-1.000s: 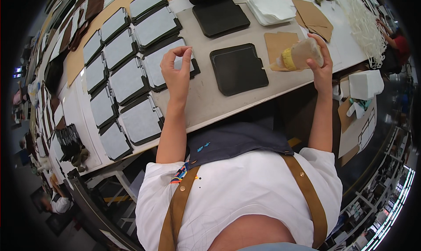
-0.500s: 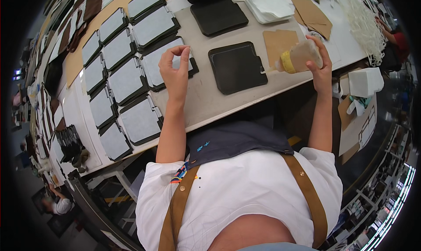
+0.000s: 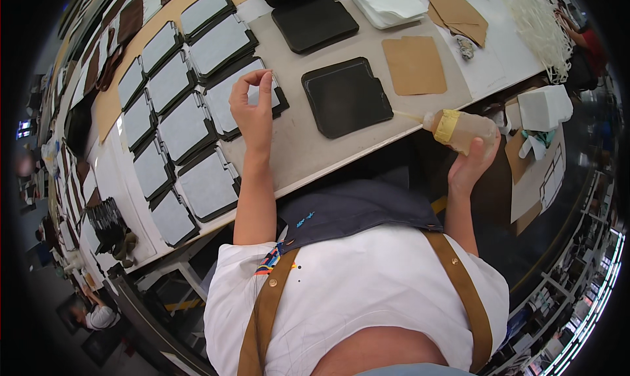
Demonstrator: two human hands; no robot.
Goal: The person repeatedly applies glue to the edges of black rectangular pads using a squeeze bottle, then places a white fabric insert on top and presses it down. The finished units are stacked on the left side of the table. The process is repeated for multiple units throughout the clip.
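Note:
A flat black panel with rounded corners and a notched right side lies on the table in front of me. My right hand is wrapped round a translucent squeeze bottle with a yellow band near its neck. The bottle lies nearly level past the table's front edge, and its thin nozzle points left at the panel's lower right edge; I cannot tell if it touches. To the panel's left, my left hand is raised with thumb and fingertips pinched together, and nothing shows between them. Under it are pale-faced black panels.
Rows of similar pale-faced panels cover the table's left. Beyond stand a stack of black panels and a white sheet pile. A brown card lies right of the black panel. White strips heap at the far right.
My right hand has come down toward me with the bottle, bringing the nozzle from the panel's notch to nearer its lower right corner. My left hand keeps its pinch.

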